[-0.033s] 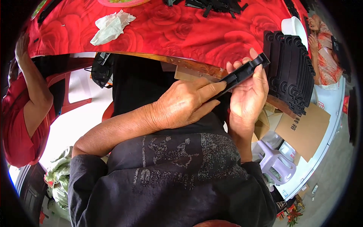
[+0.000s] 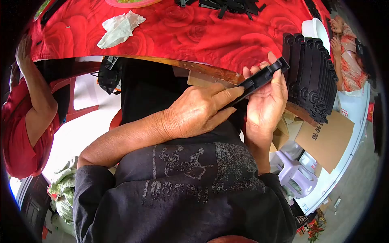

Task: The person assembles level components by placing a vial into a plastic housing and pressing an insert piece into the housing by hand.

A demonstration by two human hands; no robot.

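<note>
A long, narrow black plastic part [image 2: 262, 76] with a channel along it is held at a slant in front of the table edge. My left hand [image 2: 202, 107] grips its lower end, two fingers lying along the channel. Farther up, my right hand [image 2: 267, 99] holds it from beneath, thumb on the near side and fingertips showing behind. The lower end of the part is hidden by my left hand. Just right of my right hand, a row of similar black plastic parts [image 2: 310, 73] is packed together at the table's edge.
A red rose-patterned cloth [image 2: 178, 34] covers the table, bearing a crumpled white tissue [image 2: 120, 29], small black pieces [image 2: 229, 6] and a white tub [image 2: 315, 30]. Cardboard [image 2: 324, 137] and a lilac plastic stool [image 2: 298, 176] are at lower right. One person sits left [image 2: 34, 121], another right [image 2: 349, 60].
</note>
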